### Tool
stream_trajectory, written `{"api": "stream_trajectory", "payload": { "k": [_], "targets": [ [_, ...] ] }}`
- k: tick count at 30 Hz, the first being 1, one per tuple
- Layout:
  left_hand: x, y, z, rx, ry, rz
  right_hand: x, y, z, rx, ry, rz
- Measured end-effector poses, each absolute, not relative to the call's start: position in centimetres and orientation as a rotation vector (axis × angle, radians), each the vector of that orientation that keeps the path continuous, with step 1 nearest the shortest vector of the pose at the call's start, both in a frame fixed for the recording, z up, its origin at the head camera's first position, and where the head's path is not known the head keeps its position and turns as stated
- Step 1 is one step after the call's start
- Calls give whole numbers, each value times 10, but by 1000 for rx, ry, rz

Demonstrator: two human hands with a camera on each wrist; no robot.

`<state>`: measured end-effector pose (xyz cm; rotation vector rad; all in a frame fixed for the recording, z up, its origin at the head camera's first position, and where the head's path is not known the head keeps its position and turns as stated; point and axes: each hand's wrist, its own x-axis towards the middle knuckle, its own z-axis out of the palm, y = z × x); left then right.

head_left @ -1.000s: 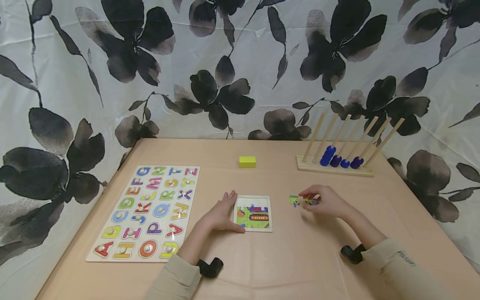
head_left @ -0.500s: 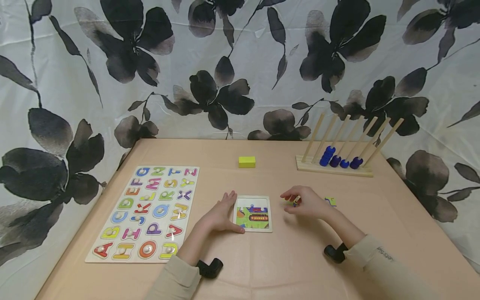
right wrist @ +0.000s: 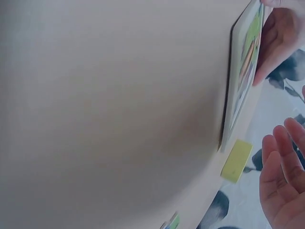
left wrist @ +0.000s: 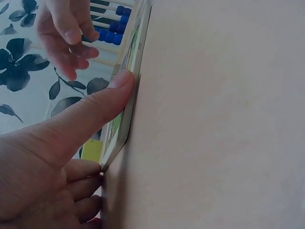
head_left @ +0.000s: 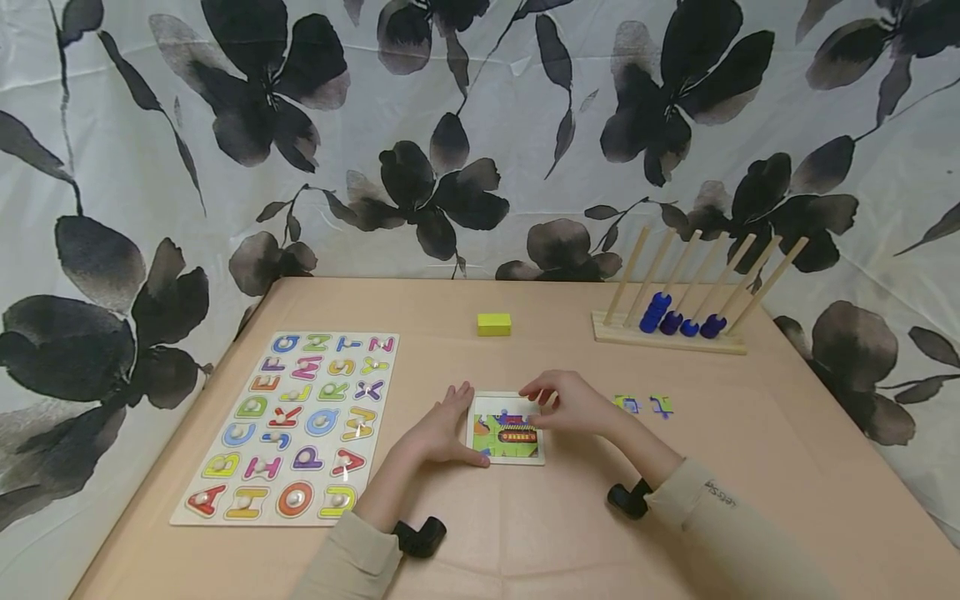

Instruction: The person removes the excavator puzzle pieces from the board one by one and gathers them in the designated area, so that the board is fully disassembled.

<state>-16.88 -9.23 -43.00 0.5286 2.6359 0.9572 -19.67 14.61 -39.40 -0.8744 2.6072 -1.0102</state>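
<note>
The small white-framed jigsaw puzzle [head_left: 542, 454] lies on the table in front of the person; coloured pieces fill its lower part and a pale strip shows at its top. My left hand [head_left: 442, 429] rests along its left side, fingers extended, thumb at the near edge; the left wrist view shows that thumb [left wrist: 102, 102] pressing the frame. Over the upper right corner, my right hand [head_left: 570, 404] has its thumb and fingers bent together on a puzzle piece, which is mostly hidden. Two loose puzzle pieces, one [head_left: 627, 404] beside the other [head_left: 661, 407], lie right of that hand.
A letter board [head_left: 296, 429] with knobbed letters lies at left. A yellow block [head_left: 494, 324] sits behind the puzzle. At back right stands a wooden peg rack [head_left: 670, 332] with several blue beads. A floral cloth [head_left: 420, 208] hangs behind the table [head_left: 555, 533].
My right hand has picked one puzzle piece off the table and moved left to the framed puzzle, uncovering the two loose pieces. My left hand has stayed in place.
</note>
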Motion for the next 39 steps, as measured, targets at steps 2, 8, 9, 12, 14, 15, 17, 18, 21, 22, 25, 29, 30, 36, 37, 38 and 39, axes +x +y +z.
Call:
{"api": "stream_trajectory", "payload": {
  "k": [2, 8, 9, 12, 14, 15, 17, 18, 21, 22, 25, 29, 30, 36, 37, 38, 39],
  "targets": [
    [-169, -92, -430, 530, 2636, 958, -197, 139, -392, -877, 2586, -1009],
    [-170, -93, -430, 545, 2637, 948, -198, 122, -392, -862, 2543, -976],
    [-170, -93, -430, 546, 2638, 946, -198, 119, -393, -854, 2540, -966],
    [-170, -94, -430, 548, 2638, 947, -201, 113, -395, -819, 2528, -933],
    [-170, -94, -430, 549, 2638, 946, -201, 108, -397, -806, 2520, -920],
    [-170, -94, -430, 550, 2638, 947, -202, 106, -398, -806, 2514, -916],
    [-170, -94, -431, 551, 2636, 951, -202, 103, -400, -816, 2508, -906],
    [-170, -94, -431, 550, 2636, 951, -203, 101, -401, -825, 2508, -898],
    [-170, -94, -431, 547, 2633, 953, -204, 97, -404, -833, 2507, -883],
    [-170, -94, -431, 547, 2630, 955, -204, 96, -405, -827, 2508, -878],
    [-170, -95, -430, 555, 2623, 964, -203, 93, -405, -803, 2516, -852],
    [-170, -94, -430, 558, 2619, 977, -203, 88, -403, -788, 2544, -796],
    [-170, -94, -429, 552, 2617, 977, -203, 87, -402, -791, 2551, -778],
    [-169, -95, -429, 550, 2611, 984, -203, 81, -401, -830, 2597, -666],
    [-169, -95, -429, 552, 2611, 983, -203, 80, -401, -828, 2605, -652],
    [-169, -95, -429, 553, 2613, 981, -203, 79, -401, -817, 2611, -636],
    [-169, -95, -430, 558, 2615, 980, -202, 79, -401, -804, 2615, -624]
  ]
}}
